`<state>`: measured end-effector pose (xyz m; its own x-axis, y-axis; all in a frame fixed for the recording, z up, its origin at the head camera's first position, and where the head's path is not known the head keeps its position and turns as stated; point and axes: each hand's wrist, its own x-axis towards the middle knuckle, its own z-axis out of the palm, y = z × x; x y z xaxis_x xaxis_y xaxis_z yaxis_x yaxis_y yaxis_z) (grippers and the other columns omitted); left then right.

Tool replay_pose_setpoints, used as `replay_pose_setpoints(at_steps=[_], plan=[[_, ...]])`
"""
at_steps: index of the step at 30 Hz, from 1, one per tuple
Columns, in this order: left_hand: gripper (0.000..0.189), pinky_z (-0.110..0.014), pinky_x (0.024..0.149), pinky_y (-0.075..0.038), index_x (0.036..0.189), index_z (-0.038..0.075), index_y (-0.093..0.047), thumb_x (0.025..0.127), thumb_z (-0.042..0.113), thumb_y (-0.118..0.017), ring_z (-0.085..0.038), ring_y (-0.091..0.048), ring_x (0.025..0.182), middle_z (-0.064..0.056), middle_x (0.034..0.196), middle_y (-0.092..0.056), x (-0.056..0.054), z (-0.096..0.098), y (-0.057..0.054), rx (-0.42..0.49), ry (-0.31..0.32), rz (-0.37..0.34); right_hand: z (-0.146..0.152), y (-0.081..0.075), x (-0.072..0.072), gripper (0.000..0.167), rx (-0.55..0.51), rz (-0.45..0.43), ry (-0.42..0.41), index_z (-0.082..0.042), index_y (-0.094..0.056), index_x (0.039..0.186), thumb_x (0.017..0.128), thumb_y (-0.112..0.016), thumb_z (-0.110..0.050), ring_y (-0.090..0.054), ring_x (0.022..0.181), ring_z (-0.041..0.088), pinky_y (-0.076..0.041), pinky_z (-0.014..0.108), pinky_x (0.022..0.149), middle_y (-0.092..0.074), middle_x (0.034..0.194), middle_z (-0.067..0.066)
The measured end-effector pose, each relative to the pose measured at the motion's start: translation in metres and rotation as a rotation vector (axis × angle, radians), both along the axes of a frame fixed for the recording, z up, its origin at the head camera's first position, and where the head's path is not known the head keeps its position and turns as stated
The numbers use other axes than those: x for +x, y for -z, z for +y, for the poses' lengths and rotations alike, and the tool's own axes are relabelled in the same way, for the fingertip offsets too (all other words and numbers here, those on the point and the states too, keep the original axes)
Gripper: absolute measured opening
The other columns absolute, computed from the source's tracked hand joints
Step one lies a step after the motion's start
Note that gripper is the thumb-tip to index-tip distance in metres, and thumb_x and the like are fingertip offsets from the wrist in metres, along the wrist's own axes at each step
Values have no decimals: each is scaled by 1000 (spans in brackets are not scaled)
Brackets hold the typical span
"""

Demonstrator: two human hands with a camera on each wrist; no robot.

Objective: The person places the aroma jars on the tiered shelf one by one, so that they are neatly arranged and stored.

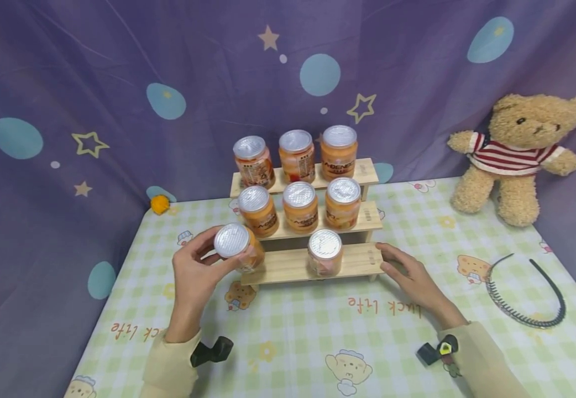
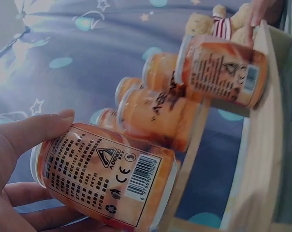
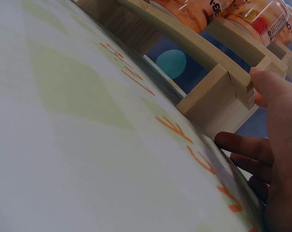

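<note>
In the head view my left hand (image 1: 193, 271) grips an orange jar with a silver lid (image 1: 232, 241) at the left end of the lowest step of a wooden three-tier display stand (image 1: 280, 265). The left wrist view shows this jar's barcode label (image 2: 107, 174) between thumb and fingers; whether its base touches the board I cannot tell. Another jar (image 1: 325, 254) stands right of centre on the same step. At that step's right end, my right hand (image 1: 414, 279) touches the board's end (image 3: 240, 82), its lower fingers extended close to the tablecloth.
Three similar jars (image 1: 300, 207) stand on the middle step and three more (image 1: 297, 156) on the top one. A teddy bear (image 1: 512, 155) sits at the back right, with a dark headband (image 1: 527, 320) in front. An orange pompom (image 1: 160, 204) lies back left. A purple curtain (image 1: 218, 66) hangs behind.
</note>
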<state>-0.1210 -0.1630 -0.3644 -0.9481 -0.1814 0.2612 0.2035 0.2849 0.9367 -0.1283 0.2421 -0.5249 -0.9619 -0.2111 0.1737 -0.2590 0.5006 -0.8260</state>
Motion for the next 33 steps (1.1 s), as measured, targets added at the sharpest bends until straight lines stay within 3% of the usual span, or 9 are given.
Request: replay_pose_setpoints(at_steps=[4,10,15,24,33], plan=[[53,-20,71,-60,114,12,-74,65,6,-93,-8,-71,90,8,100,-74,-2,7,9,-11,27,-9,0,-1,0,48,3,-2,5,-24,-44,151,104,-53,-22,-58,124,3,-43,36,110,-65,135,6],[57,-23,76,-61,118,11,-73,65,9,-94,-7,-70,95,-8,112,-73,-5,20,21,-15,72,-51,-1,-2,1,48,9,1,7,-25,-44,151,104,-54,-22,-58,124,4,-42,45,110,-66,134,5],[58,-22,79,-61,119,8,-72,64,9,-94,-8,-69,97,-14,114,-73,-7,30,28,-9,99,-72,-1,-1,0,48,12,7,6,-25,-44,151,104,-54,-22,-58,123,3,-43,40,110,-66,134,5],[59,-25,81,-61,117,7,-72,63,10,-95,-18,-69,103,-14,115,-72,-11,49,44,9,140,-75,-1,-1,1,47,6,5,8,-24,-45,151,104,-54,-22,-60,125,11,-41,24,109,-66,134,7],[63,-24,80,-61,121,3,-70,62,6,-95,-30,-69,106,-17,117,-72,-15,55,53,-25,124,-87,0,-1,0,48,8,7,7,-27,-45,151,104,-54,-22,-58,122,0,-40,17,107,-67,133,5]])
